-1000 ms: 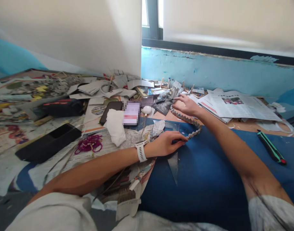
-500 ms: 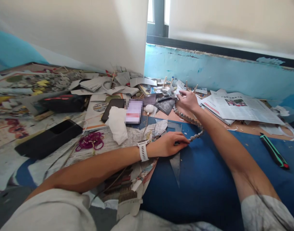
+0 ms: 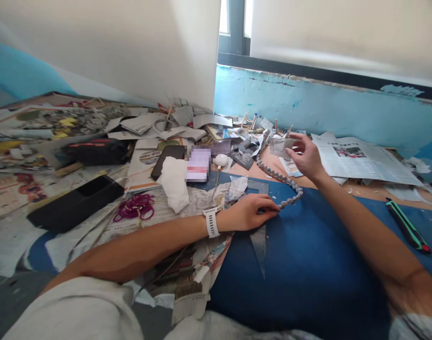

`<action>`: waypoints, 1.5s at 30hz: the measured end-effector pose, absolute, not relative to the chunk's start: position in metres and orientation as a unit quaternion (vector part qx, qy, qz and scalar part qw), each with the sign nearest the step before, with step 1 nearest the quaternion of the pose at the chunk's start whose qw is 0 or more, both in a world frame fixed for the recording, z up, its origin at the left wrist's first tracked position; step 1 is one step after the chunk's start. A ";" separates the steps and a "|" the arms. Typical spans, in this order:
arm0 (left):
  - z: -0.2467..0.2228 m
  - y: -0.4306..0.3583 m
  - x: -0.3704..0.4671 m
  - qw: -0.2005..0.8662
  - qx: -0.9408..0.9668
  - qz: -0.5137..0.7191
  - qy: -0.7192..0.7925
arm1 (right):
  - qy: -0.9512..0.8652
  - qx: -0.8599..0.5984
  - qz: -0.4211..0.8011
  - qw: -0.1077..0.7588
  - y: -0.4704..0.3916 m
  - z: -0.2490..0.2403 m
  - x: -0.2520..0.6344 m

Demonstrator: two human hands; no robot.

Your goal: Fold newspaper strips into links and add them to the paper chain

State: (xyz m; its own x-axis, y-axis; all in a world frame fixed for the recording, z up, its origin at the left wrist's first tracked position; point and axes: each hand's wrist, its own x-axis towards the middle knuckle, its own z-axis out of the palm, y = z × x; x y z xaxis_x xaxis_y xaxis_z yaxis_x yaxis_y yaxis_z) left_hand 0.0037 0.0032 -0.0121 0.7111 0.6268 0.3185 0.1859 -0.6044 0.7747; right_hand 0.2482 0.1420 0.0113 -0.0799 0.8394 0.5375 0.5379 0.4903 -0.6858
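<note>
My left hand (image 3: 253,211) is closed, its fingertips pinching the near end of a zigzag chain of folded grey paper (image 3: 277,175). The chain curves away over the blue cutting mat (image 3: 308,250) to the clutter at the back. My right hand (image 3: 305,153) is raised beyond the chain, with thumb and fingers around the edge of a small see-through plastic container (image 3: 280,147). What the container holds is too blurred to tell. A clear triangular ruler (image 3: 258,250) lies partly under my left hand.
A green and black utility knife (image 3: 407,225) lies on the right of the mat, below stacked newspapers (image 3: 364,158). To the left are a phone (image 3: 198,165), white tissue (image 3: 174,184), purple cord (image 3: 135,208) and a black case (image 3: 76,203). Paper scraps and sticks crowd the back.
My right hand has moved right from the paper scraps at the back, and the see-through container now shows at its fingers. My left hand keeps its pinch on the chain.
</note>
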 end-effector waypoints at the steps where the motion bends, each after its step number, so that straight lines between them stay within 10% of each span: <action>1: -0.012 0.003 0.004 0.385 0.832 0.306 0.255 | -0.713 -0.478 0.178 0.482 0.130 0.012 0.253; 10: -0.003 0.014 0.006 0.510 0.613 0.479 0.367 | -0.603 -0.445 0.494 0.441 0.022 0.019 0.273; 30: 0.003 0.005 0.003 0.693 0.495 0.431 0.300 | -0.724 -0.421 0.302 0.455 -0.023 0.000 0.265; 40: -0.006 0.003 0.009 0.626 0.538 0.456 0.334 | -0.576 -0.427 0.531 0.452 -0.023 -0.002 0.268; 45: -0.002 0.001 0.010 0.632 0.540 0.437 0.342 | -0.622 -0.484 0.422 0.448 -0.029 -0.008 0.259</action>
State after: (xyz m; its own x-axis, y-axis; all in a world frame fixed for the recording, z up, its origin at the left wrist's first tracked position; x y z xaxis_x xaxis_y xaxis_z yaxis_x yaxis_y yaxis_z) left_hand 0.0098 0.0011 -0.0022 0.3833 0.9228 0.0395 -0.1824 0.0337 0.9826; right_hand 0.2589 -0.0288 -0.0083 -0.1308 0.9802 0.1488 0.2245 0.1755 -0.9586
